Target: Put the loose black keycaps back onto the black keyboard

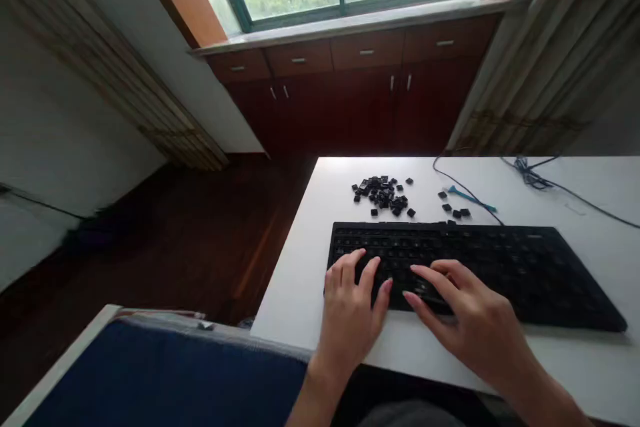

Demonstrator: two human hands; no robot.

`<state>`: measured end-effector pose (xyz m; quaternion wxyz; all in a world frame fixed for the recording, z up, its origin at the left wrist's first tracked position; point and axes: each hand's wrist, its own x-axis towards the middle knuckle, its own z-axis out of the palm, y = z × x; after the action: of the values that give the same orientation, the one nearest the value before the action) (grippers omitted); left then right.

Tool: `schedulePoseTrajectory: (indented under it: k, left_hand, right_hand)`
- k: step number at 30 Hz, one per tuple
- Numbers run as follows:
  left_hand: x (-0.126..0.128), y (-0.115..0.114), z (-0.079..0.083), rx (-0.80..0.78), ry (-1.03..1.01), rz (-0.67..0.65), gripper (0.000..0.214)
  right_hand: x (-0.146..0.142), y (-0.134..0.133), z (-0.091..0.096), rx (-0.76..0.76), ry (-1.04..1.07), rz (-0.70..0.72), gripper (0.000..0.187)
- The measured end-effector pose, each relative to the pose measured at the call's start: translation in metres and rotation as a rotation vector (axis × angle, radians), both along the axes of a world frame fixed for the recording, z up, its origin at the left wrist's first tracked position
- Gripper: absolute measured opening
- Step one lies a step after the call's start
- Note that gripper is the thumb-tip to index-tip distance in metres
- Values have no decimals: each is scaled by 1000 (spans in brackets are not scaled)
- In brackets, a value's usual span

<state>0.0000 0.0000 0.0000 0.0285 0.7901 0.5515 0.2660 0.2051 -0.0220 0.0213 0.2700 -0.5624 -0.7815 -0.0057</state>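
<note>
Left hand [353,307] spread, right hand [463,310] half-open, both empty, over rectangular plastic keyboard [530,273], blocky keycaps [383,196] heaped beyond left hand

Two bare hands, my left hand [353,313] and my right hand [475,320]; one black rectangular keyboard [525,280]; one slender blue tool [461,194]; small square black keycaps [447,207], at least four grouped right, the left heap overlapping too much for me to count; four reddish-brown drawers [350,55].

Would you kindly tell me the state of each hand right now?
Left hand: open, spread over the left part of the keyboard, nothing visibly held.
Right hand: open, partly curled over the same keyboard, nothing visibly held.
</note>
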Motion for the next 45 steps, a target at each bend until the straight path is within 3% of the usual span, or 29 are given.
schedulePoseTrajectory:
  k: [5, 8, 11, 15, 31, 45]
  left_hand:
    - [-3, -1, 1, 13, 9, -17, 35]
    - [-4, -2, 3, 1, 0, -37, 36]
    - [-4, -2, 4, -13, -10, -42, 36]
    - [-5, -2, 3, -18, -14, -45, 36]
    - [-4, 1, 1, 16, -4, -32, 36]
    - [-4, 1, 2, 13, 12, -33, 36]
  right_hand:
    - [-20, 17, 6, -64, -9, 44, 45]
    - [-27, 24, 12, -167, -103, 17, 62]
    - [-29, 28, 16, -247, -196, -4, 67]
    - [-28, 28, 14, -236, -205, -35, 73]
    - [-29, 14, 1, -188, -220, -78, 76]
    - [-28, 15, 3, -226, -176, -78, 75]
